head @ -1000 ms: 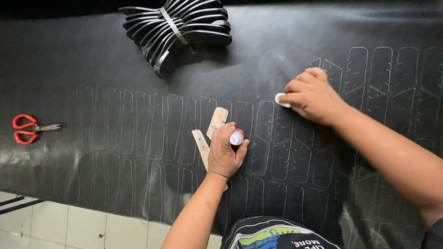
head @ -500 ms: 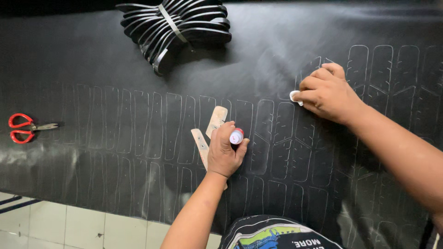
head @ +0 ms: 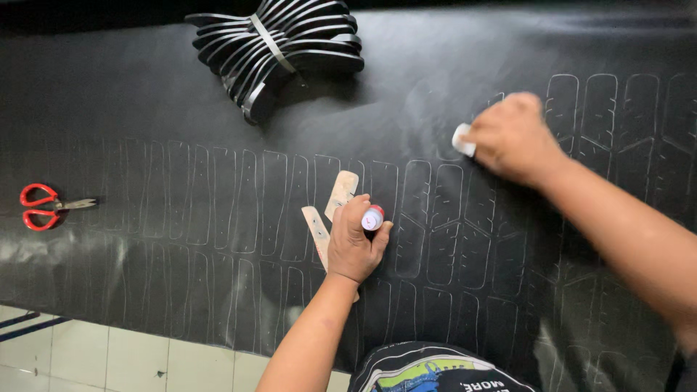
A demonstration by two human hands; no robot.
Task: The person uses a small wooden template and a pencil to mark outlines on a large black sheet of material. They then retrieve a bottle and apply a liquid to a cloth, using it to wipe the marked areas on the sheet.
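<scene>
Spread across the tabletop is 1 large black sheet [head: 145, 94], marked w/ rows of white outlines of long narrow shapes. Two hands are seen, both the person's own. The left hand [head: 353, 243] is closed round 1 small white pen-like marker w/ a red band [head: 372, 217], its cap end pointing up, and is pressed down on 2 tan strip templates [head: 340, 192], which lie on the sheet at approx. the middle, angled apart in a V. The right hand [head: 512, 138] is curled shut and blurred; 1 small white piece [head: 462, 139], chalk or eraser (cannot be told which), is pinched at the fingertips and held against the sheet near the upper right outlines. The 2 hands are well apart.

One bundle of black cut strips [head: 283, 43], tied by 1 pale band, is set at the top centre of the sheet; the no. of strips cannot be counted. One pair of red-handled scissors [head: 47, 207] is laid at the far left, blades pointing right. Pale floor tiles [head: 109, 356] are seen below the sheet's near edge.
</scene>
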